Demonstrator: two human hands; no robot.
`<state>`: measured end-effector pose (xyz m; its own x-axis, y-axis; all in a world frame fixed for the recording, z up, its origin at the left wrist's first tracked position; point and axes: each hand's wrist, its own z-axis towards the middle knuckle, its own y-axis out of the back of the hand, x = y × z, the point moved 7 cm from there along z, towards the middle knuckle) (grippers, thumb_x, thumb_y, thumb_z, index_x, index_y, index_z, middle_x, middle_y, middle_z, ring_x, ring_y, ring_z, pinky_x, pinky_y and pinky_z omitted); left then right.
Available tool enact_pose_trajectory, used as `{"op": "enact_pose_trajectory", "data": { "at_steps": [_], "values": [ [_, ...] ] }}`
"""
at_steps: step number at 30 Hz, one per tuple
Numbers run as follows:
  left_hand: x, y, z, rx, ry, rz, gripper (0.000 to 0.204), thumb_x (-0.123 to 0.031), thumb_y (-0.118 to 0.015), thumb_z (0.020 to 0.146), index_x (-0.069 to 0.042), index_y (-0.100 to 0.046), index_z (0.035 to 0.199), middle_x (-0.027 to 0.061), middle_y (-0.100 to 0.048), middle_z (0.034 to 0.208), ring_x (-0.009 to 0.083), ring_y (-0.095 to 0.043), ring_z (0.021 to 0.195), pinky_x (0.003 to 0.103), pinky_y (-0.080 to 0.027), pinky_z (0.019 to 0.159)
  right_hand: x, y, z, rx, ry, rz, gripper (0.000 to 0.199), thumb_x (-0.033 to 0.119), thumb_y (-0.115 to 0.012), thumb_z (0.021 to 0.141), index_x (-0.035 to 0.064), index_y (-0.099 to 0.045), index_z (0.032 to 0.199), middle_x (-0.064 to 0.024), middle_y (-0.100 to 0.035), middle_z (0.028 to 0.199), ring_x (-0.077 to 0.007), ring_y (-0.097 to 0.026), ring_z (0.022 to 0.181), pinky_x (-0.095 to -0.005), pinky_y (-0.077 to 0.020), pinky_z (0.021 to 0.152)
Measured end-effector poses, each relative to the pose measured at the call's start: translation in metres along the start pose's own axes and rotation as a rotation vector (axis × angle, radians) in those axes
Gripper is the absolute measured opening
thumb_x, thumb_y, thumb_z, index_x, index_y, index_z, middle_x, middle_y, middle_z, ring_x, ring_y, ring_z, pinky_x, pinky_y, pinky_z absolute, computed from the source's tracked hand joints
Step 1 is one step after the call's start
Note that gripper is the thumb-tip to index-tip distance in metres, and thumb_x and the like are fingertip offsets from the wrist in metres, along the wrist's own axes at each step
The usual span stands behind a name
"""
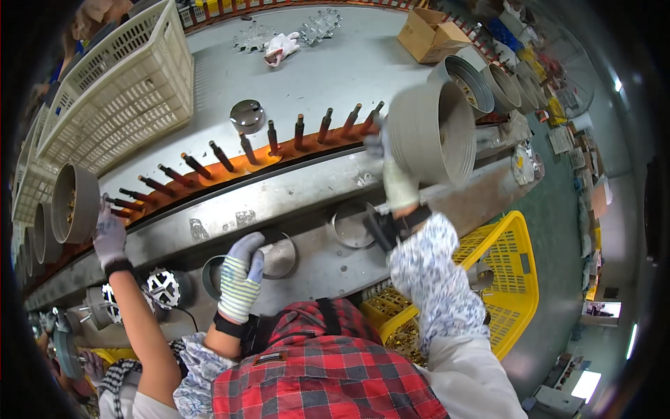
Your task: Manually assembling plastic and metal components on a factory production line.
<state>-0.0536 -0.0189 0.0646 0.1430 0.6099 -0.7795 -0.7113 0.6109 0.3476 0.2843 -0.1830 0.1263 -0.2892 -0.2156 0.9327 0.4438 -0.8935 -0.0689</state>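
Note:
My right hand (400,183), in a pale glove and partly smeared by motion, grips the left side of a grey ribbed tub (423,133). The tub is tilted, its open mouth facing right, above the conveyor's metal edge. Low in front of me is my left hand (241,283), in a striped glove, fingers stretched out and apart, holding nothing. Close beside it stand a silver metal ring (280,255) and a darker ring (212,277), on the lower metal bench. Another metal ring (352,225) stands between my two hands.
Dark pegs (246,148) line the orange conveyor. A co-worker's gloved hand (109,236) is beside a grey tub (75,202) at left. A white crate (125,98), round metal cap (247,116) and cardboard box (433,36) sit beyond; a yellow basket (518,279) stands at right.

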Motion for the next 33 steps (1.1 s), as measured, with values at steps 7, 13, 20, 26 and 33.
{"op": "enact_pose_trajectory", "data": {
  "at_steps": [7, 13, 20, 26, 33],
  "values": [
    [0.104, -0.046, -0.058, 0.517, 0.045, 0.493, 0.039, -0.017, -0.062, 0.082, -0.006, -0.058, 0.119, 0.018, -0.06, 0.119, 0.037, -0.055, 0.113, 0.046, -0.042, 0.1, 0.021, -0.11, 0.059, 0.364, -0.049, -0.531, 0.03, 0.023, -0.045, 0.095, 0.0105, -0.071, 0.087, -0.0061, -0.072, 0.082, -0.0241, -0.068, 0.081, -0.0379, -0.0519, 0.078],
    [0.118, -0.082, -0.071, 0.754, -0.112, 0.649, 0.039, -0.021, -0.065, 0.078, -0.012, -0.061, 0.117, 0.0105, -0.064, 0.113, 0.0307, -0.058, 0.109, 0.05, -0.038, 0.099, -0.02, -0.135, 0.047, 0.331, 0.437, -1.075, 0.023, 0.022, -0.055, 0.082, 0.0099, -0.071, 0.093, -0.0128, -0.071, 0.092, -0.0309, -0.068, 0.083, -0.0414, -0.0533, 0.076],
    [0.111, -0.1, -0.057, 1.008, -0.081, 0.976, 0.025, -0.031, -0.062, 0.082, -0.023, -0.069, 0.105, 0.0014, -0.069, 0.103, 0.0254, -0.062, 0.099, 0.044, -0.044, 0.089, 0.044, -0.008, -0.106, 0.081, 0.15, -0.419, 0.035, 0.019, -0.06, 0.088, 0.0015, -0.058, 0.118, -0.0211, -0.058, 0.124, -0.0353, -0.059, 0.109, -0.041, -0.0474, 0.094],
    [0.078, -0.118, -0.045, 1.009, -0.188, 0.952, 0.021, -0.026, -0.062, 0.083, -0.02, -0.069, 0.103, 0.0035, -0.069, 0.101, 0.0265, -0.062, 0.097, 0.042, -0.045, 0.088, 0.075, 0.297, -0.277, -1.015, 0.173, -0.672, 0.017, 0.007, -0.058, 0.089, 0.0016, -0.062, 0.105, -0.0108, -0.062, 0.099, -0.0225, -0.058, 0.092, -0.0364, -0.0484, 0.086],
    [0.015, -0.168, -0.052, 1.056, -0.179, 0.934, 0.02, -0.022, -0.062, 0.083, -0.02, -0.069, 0.102, 0.0054, -0.069, 0.1, 0.0281, -0.062, 0.096, 0.043, -0.045, 0.085, -0.134, 0.473, -0.36, 0.06, -1.114, -1.022, 0.055, 0.029, -0.059, 0.08, 0.0075, -0.056, 0.131, -0.0246, -0.062, 0.119, -0.0376, -0.06, 0.111, -0.041, -0.0464, 0.096]
  ]
}}
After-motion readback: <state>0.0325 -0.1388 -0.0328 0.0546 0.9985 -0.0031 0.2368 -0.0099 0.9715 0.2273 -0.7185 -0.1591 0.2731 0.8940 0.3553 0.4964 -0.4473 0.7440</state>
